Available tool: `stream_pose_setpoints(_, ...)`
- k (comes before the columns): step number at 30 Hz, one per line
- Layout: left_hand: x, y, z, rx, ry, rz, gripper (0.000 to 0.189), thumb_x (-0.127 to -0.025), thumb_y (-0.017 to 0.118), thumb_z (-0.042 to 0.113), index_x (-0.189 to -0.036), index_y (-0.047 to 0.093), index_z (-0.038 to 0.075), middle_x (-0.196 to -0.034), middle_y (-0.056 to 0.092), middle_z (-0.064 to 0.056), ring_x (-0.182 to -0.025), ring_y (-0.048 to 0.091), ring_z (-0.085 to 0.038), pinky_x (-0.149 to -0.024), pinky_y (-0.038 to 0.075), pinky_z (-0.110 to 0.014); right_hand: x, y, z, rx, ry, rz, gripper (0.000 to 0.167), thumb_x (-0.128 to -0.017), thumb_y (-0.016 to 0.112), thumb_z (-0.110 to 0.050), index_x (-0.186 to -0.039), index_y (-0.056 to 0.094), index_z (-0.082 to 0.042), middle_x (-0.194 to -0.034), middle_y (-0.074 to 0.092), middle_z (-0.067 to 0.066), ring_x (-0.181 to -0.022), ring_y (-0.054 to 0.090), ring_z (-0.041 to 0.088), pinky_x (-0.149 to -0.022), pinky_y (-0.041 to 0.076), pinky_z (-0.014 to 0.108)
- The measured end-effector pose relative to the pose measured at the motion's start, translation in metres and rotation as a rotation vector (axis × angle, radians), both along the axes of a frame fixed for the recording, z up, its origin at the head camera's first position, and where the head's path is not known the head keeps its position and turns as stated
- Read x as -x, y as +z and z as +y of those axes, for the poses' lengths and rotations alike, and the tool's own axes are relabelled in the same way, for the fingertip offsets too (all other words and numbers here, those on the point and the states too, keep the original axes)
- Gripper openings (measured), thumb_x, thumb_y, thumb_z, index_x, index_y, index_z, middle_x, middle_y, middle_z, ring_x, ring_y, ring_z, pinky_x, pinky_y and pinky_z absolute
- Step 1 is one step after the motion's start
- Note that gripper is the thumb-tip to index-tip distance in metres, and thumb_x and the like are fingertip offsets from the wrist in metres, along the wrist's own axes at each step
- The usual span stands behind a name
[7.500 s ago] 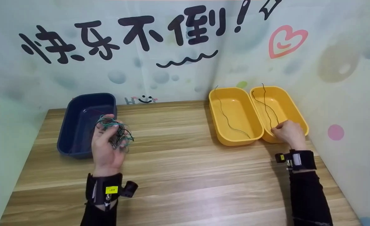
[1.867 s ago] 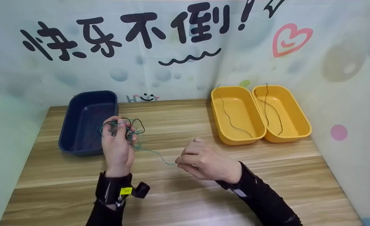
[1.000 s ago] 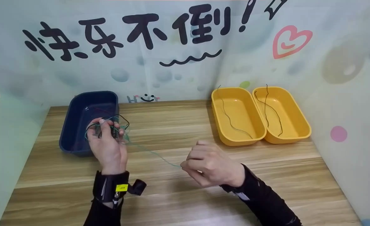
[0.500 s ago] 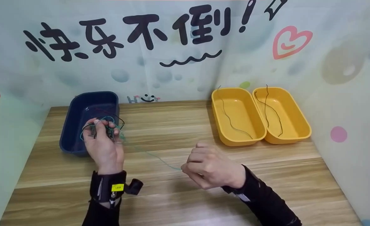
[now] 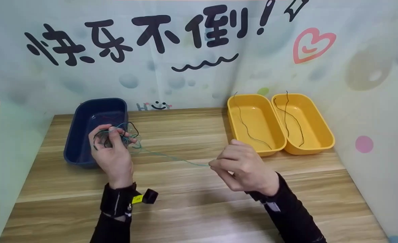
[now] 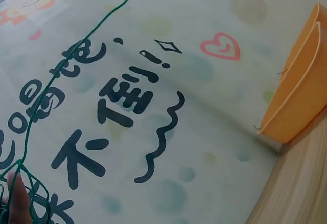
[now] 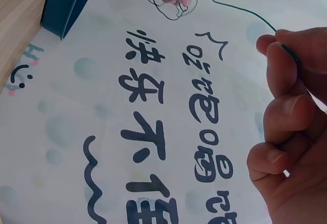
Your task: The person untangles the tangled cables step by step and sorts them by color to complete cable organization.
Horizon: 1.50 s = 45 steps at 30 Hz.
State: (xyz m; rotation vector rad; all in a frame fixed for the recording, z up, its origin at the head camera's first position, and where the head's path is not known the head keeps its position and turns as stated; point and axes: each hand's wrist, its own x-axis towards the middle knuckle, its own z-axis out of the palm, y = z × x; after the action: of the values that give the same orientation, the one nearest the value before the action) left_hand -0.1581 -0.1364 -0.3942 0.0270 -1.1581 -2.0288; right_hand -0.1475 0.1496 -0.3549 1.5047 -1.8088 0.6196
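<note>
My left hand point(image 5: 116, 162) holds a loose tangle of green and black wires point(image 5: 128, 136), its thumb pressed over them, above the near right edge of the dark blue bin point(image 5: 84, 135). From the tangle a green wire point(image 5: 188, 162) runs across to my right hand point(image 5: 244, 167), which pinches it between thumb and forefinger. In the right wrist view the green wire point(image 7: 237, 8) sags slightly, and its end lies against the curled forefinger. The left wrist view shows the same green wire point(image 6: 51, 83) rising from a fingertip.
Two yellow bins stand side by side at the back right. The left yellow bin point(image 5: 256, 116) has one thin greenish wire point(image 5: 244, 126); the right yellow bin point(image 5: 312, 131) has dark wires point(image 5: 298, 121). A reddish wire lies inside the blue bin. A printed backdrop point(image 5: 185, 84) rises behind the table.
My right hand has left the right yellow bin, pinched a green wire from the tangle and drawn it out. Lately it moved right and away from me, while the left hand shifted slightly.
</note>
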Motion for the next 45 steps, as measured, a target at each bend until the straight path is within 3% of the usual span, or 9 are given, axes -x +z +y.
stream_pose_setpoints(4, -0.001, -0.002, -0.001, 0.094, 0.019, -0.047, 0.016, -0.097, 0.055, 0.014, -0.109, 0.05, 0.004, -0.088, 0.055, -0.013, -0.073, 0.058, -0.027, -0.06, 0.053, -0.031, 0.001, 0.005, 0.006, 0.027, -0.006, -0.001, 0.008, -0.085, 0.066, -0.007, -0.081, 0.073, -0.009, -0.066, 0.061, -0.003, -0.055, 0.052, 0.011, -0.054, 0.036, 0.026)
stream_pose_setpoints(9, -0.001, -0.003, -0.002, 0.101, -0.019, -0.071, 0.019, -0.096, 0.056, 0.017, -0.11, 0.05, 0.004, -0.088, 0.054, -0.014, -0.072, 0.057, -0.026, -0.052, 0.05, -0.028, 0.002, 0.009, 0.011, 0.054, -0.014, -0.009, 0.01, -0.087, 0.065, -0.008, -0.08, 0.072, -0.008, -0.066, 0.062, -0.002, -0.055, 0.051, 0.012, -0.054, 0.036, 0.026)
stream_pose_setpoints(18, 0.004, 0.003, -0.011, -0.14, -0.108, -0.076, 0.015, -0.096, 0.054, 0.011, -0.106, 0.048, 0.001, -0.084, 0.053, -0.012, -0.07, 0.051, -0.022, -0.048, 0.042, -0.024, 0.006, 0.016, 0.028, 0.181, -0.05, -0.037, 0.016, -0.089, 0.066, -0.011, -0.078, 0.074, -0.004, -0.066, 0.063, 0.001, -0.052, 0.048, 0.013, -0.054, 0.031, 0.026)
stream_pose_setpoints(24, 0.004, 0.005, -0.014, -0.186, -0.143, -0.102, 0.016, -0.096, 0.055, 0.012, -0.107, 0.048, 0.002, -0.084, 0.053, -0.011, -0.071, 0.049, -0.021, -0.049, 0.041, -0.024, 0.011, 0.016, 0.037, 0.232, -0.095, -0.09, 0.018, -0.09, 0.067, -0.015, -0.078, 0.074, -0.005, -0.067, 0.064, 0.002, -0.054, 0.048, 0.014, -0.057, 0.031, 0.026)
stream_pose_setpoints(30, 0.002, 0.006, -0.015, -0.248, -0.187, -0.071, 0.017, -0.096, 0.054, 0.012, -0.107, 0.047, 0.001, -0.086, 0.051, -0.011, -0.068, 0.049, -0.02, -0.048, 0.039, -0.022, 0.016, 0.015, 0.043, 0.26, -0.088, -0.141, 0.015, -0.09, 0.067, -0.013, -0.082, 0.076, -0.004, -0.069, 0.064, 0.003, -0.057, 0.049, 0.016, -0.057, 0.033, 0.024)
stream_pose_setpoints(37, 0.0, 0.01, -0.018, -0.403, -0.294, -0.082, 0.012, -0.098, 0.05, 0.011, -0.107, 0.045, 0.004, -0.088, 0.048, -0.009, -0.069, 0.047, -0.018, -0.049, 0.034, -0.02, 0.019, 0.014, 0.051, 0.209, -0.096, -0.305, 0.006, -0.085, 0.071, -0.006, -0.084, 0.076, -0.005, -0.072, 0.069, 0.004, -0.061, 0.053, 0.015, -0.057, 0.037, 0.021)
stream_pose_setpoints(42, 0.0, 0.009, -0.018, -0.435, -0.316, -0.031, 0.012, -0.097, 0.051, 0.01, -0.106, 0.045, 0.003, -0.087, 0.048, -0.01, -0.066, 0.047, -0.018, -0.048, 0.035, -0.02, 0.021, 0.009, 0.059, 0.103, -0.112, -0.384, 0.017, -0.074, 0.074, 0.005, -0.084, 0.077, -0.008, -0.075, 0.07, 0.002, -0.063, 0.055, 0.012, -0.055, 0.039, 0.018)
stream_pose_setpoints(45, 0.0, 0.009, -0.017, -0.426, -0.321, -0.007, 0.014, -0.097, 0.052, 0.01, -0.106, 0.045, 0.002, -0.086, 0.049, -0.011, -0.067, 0.048, -0.019, -0.048, 0.035, -0.021, 0.023, 0.006, 0.063, 0.059, -0.092, -0.416, 0.017, -0.075, 0.074, 0.004, -0.085, 0.077, -0.009, -0.075, 0.07, 0.001, -0.062, 0.055, 0.009, -0.052, 0.04, 0.018)
